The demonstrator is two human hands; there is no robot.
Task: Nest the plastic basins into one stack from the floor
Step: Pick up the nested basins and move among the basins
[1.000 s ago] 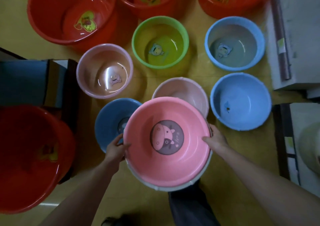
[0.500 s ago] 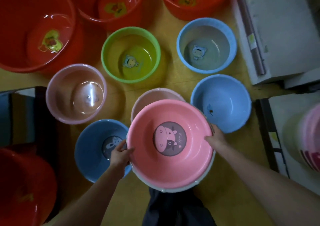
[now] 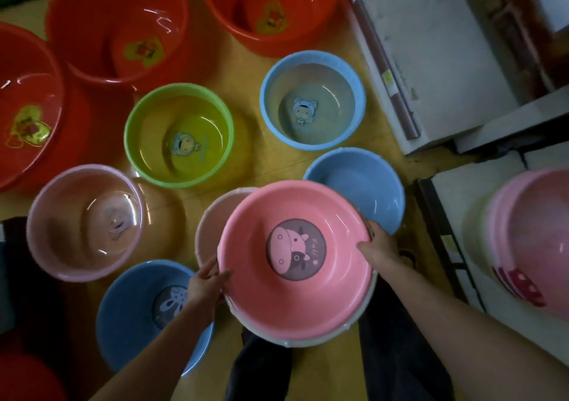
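I hold a pink basin (image 3: 335, 296) with a cow picture, nested in a white basin whose rim (image 3: 311, 342) shows beneath it. My left hand (image 3: 206, 286) grips the left rim and my right hand (image 3: 380, 246) grips the right rim. Partly hidden behind the stack on the floor are a pale pink basin (image 3: 209, 231) and a plain blue basin (image 3: 360, 185). A blue basin with a cow picture (image 3: 135, 314) lies under my left forearm. Further off stand a translucent pink basin (image 3: 83, 222), a green basin (image 3: 178, 136) and a light blue basin (image 3: 312, 100).
Three large red tubs (image 3: 27, 108) (image 3: 117, 28) (image 3: 271, 9) line the far side of the yellow floor. White furniture (image 3: 431, 62) stands at the right, with a pink basin stack (image 3: 532, 240) on a lower white surface. My dark trouser legs (image 3: 400, 354) are below the held basins.
The held stack has shifted right and slightly further away, now overlapping the plain blue basin. The view has swung right, showing more of the white furniture and the pink stack.
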